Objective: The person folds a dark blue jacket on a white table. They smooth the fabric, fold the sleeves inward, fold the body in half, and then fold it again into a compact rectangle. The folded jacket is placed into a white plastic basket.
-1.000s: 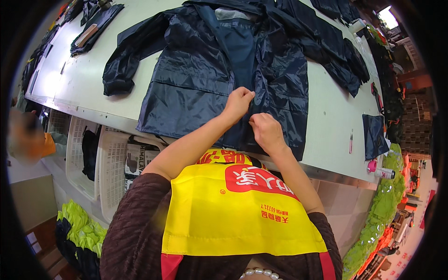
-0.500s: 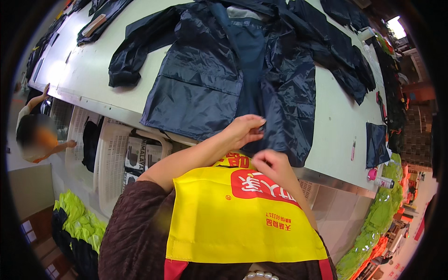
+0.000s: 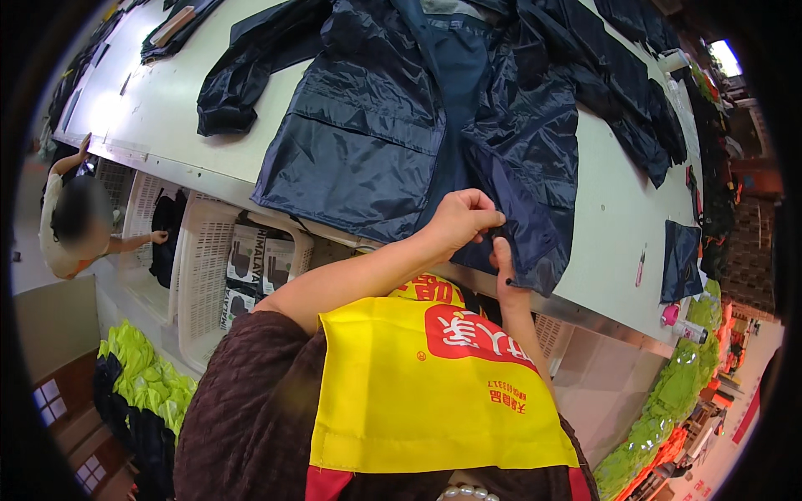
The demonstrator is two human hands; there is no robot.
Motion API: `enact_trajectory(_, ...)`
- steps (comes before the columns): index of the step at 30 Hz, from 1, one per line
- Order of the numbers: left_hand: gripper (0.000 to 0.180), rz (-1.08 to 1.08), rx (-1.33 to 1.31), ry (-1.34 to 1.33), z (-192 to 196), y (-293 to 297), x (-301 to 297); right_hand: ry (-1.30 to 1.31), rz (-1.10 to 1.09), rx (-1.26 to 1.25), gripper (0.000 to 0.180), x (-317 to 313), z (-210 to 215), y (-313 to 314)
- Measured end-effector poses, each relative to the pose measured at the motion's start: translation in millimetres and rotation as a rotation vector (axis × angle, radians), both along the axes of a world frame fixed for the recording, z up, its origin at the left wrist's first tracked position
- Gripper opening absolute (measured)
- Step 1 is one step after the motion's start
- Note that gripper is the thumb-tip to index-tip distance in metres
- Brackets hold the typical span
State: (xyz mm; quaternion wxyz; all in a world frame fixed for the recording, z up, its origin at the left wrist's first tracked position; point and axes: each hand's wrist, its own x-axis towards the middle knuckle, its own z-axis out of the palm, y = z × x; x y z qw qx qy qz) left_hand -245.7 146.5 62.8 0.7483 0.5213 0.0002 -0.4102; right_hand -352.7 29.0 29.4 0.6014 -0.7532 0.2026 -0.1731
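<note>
A shiny navy jacket [image 3: 359, 142] lies spread on the table with its front open and its sleeves out to both sides. At the near edge, my left hand [image 3: 464, 221] pinches the front edge of its right-hand panel. Just below, my right hand [image 3: 503, 263] grips the same panel near its bottom corner. The thumb shows, while the other fingers are hidden under the cloth. That corner is lifted and turned, showing a smoother inner face.
White table [image 3: 597, 250] has a metal front edge. To the right lie a folded navy piece [image 3: 681, 260], a small pink tool [image 3: 641, 269] and a clear bottle [image 3: 690, 331]. White baskets [image 3: 200, 275] stand below at left, near another person [image 3: 79, 217]. Yellow-green garments [image 3: 142, 380] hang lower left.
Both hands have closed in on the jacket's front edge; the right hand rose from below to grip its corner. The panel's lower edge is now folded and pulled slightly toward me.
</note>
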Motion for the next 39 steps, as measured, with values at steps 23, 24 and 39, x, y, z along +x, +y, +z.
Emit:
enact_trajectory(23, 0.032, -0.109, 1.083, -1.099, -67, 71, 21, 0.240, -0.010, 0.980, 0.020, 63, -21, 43)
enact_trajectory(24, 0.032, -0.102, 1.099, -1.094, -66, 68, 22, 0.220, -0.031, 0.972, 0.020, 67, -24, 45)
enact_trajectory(39, 0.028, -0.133, 0.965, -0.995, -77, 74, 34, 0.350, 0.348, -0.279, 0.055, 130, -60, 36)
